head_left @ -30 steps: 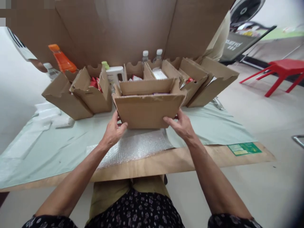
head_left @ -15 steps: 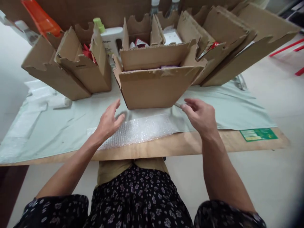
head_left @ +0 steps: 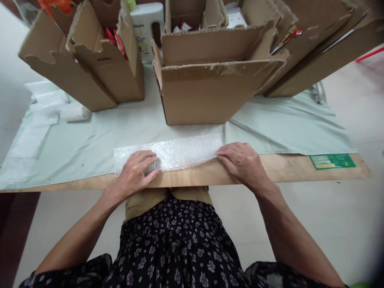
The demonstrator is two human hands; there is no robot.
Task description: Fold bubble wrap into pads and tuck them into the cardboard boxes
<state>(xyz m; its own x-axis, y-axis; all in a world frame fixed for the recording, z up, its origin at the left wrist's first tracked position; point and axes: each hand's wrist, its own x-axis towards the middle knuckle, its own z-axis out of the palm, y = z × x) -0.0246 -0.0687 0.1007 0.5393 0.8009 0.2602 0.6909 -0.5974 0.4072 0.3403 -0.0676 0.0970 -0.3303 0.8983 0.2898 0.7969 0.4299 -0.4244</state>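
A long strip of clear bubble wrap [head_left: 183,152] lies along the near edge of the cloth-covered table, partly over the bare wood. On its left part rests my left hand [head_left: 136,170], open, fingers stretched across the wrap and thumb apart. At the strip's right end, my right hand [head_left: 241,164] is closed, its thumb and fingertips pinching the corner. Behind the wrap stands an open-topped cardboard box [head_left: 204,94], apart from both hands.
More cardboard boxes [head_left: 117,80] stand at the back left and right, some with red packets inside. A white bottle [head_left: 147,24] is between them. Folded bubble wrap [head_left: 72,112] lies at left. A green card [head_left: 333,161] lies on the wooden edge [head_left: 291,170] at right.
Both hands have come down and nearer onto the bubble wrap. The right hand has moved off the cloth by the box corner and taken hold of the strip's right end. The view has tilted down.
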